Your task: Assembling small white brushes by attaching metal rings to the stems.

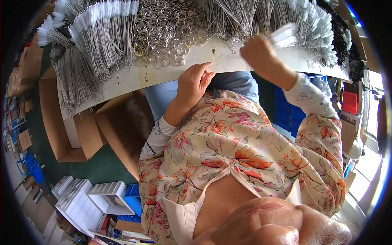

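Note:
My right hand (260, 56) is closed in a fist over the far right part of the worktable. White-bristled wire brushes (282, 36) stick out to the right from the fist, blurred; how many cannot be told. At the table's near edge, my left hand (193, 85) has its thumb and fingertips drawn together; whatever they pinch is too small to make out. Beyond the left hand lies a heap of metal split rings (167, 28), with a few loose ones at its near side. More wire-handled brushes (234, 18) are piled behind the right hand.
Bundles of white-bristled brushes (96, 41) cover the table's left end, their looped wires hanging over the edge. Black-bristled brushes (354, 53) lie at the far right. Open cardboard boxes (61, 122) stand below on the left. White plastic trays (81, 204) and blue bins (286, 110) are lower down.

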Demonstrator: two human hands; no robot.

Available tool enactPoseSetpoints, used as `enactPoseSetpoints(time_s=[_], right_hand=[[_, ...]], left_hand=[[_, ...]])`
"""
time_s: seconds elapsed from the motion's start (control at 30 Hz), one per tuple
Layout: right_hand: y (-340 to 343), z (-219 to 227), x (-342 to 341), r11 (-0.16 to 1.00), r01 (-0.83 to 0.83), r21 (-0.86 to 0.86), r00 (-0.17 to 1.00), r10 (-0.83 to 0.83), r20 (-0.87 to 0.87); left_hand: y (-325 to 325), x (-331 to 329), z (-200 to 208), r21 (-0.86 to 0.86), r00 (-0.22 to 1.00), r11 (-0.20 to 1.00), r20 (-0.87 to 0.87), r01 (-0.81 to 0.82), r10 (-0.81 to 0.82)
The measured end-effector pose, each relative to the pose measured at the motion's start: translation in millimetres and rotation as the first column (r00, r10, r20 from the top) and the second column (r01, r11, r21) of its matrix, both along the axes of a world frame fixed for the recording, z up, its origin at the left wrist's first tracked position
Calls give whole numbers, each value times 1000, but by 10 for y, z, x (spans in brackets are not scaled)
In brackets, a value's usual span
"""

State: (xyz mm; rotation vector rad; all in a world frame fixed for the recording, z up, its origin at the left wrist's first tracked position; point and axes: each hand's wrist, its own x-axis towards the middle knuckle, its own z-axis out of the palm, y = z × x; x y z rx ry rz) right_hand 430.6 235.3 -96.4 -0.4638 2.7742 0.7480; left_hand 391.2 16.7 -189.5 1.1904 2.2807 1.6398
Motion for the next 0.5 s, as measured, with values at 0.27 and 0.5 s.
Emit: enactPoseSetpoints(time_s=[0.27,0.5], right_hand=[[-368,-83,-48,114,636,-763,764,39,643],[-203,14,-25,-121,873,-473,488,243,838]], left_hand=[[-75,43,156,196,997,981,-70,-10,24],[-165,-290,460,-30,877,987,-455,160,-156]])
